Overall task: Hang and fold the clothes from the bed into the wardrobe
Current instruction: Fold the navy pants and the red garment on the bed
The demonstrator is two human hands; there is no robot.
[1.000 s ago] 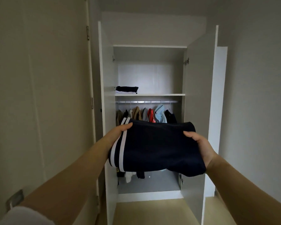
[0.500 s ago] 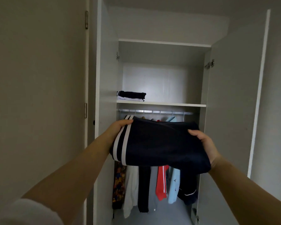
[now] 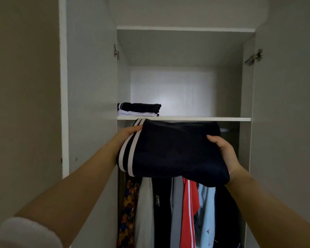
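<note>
Hands, left [image 3: 128,133] and right [image 3: 222,151], had clamped the folded garment [image 3: 170,151] and raised it to the shelf [image 3: 184,119]. Wardrobe [image 3: 89,86] loomed closer; shelving seemed next.

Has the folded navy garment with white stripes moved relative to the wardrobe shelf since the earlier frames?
Yes. The folded navy garment has come up toward the white wardrobe shelf; its top edge now nearly meets the shelf's front edge.

Folded navy garment [image 3: 172,151] (white-striped), held below shelf [image 3: 184,119]
</note>
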